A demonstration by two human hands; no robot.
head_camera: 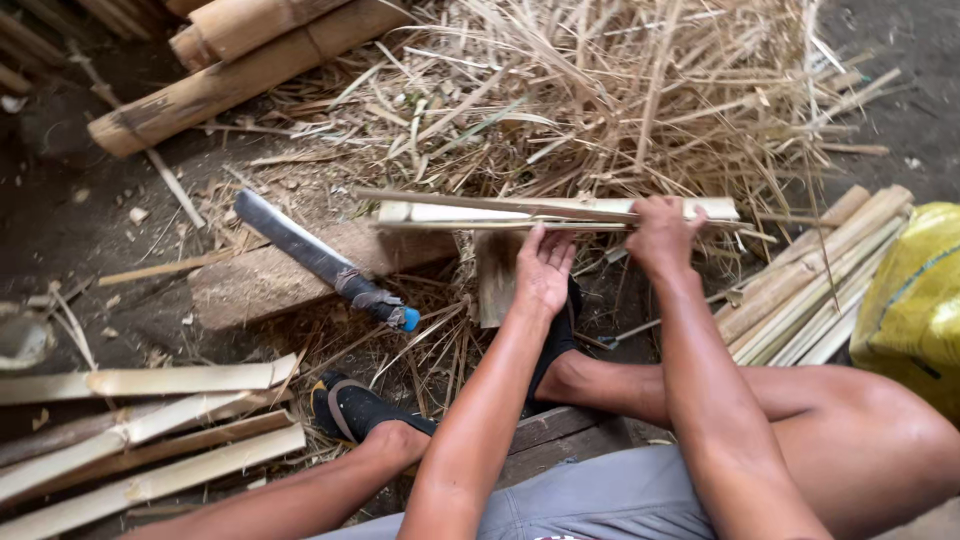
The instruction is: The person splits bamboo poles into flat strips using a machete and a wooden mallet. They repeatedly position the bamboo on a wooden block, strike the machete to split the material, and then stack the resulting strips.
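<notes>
A bundle of split bamboo strips (450, 212) lies level in front of me, above the ground. My right hand (661, 234) is closed around the strips near their right end. My left hand (545, 268) is under them near the middle, palm up, fingers touching the strips. A machete (320, 260) with a dark blade and a wrapped handle with a blue tip rests on a wooden block (270, 275) to the left, apart from both hands.
A heap of dry bamboo shavings (620, 90) lies behind. Whole bamboo poles (230, 70) sit at the top left. Split slats (150, 440) lie at the bottom left and more (810, 290) at the right. A yellow sack (915, 305) stands at the right edge.
</notes>
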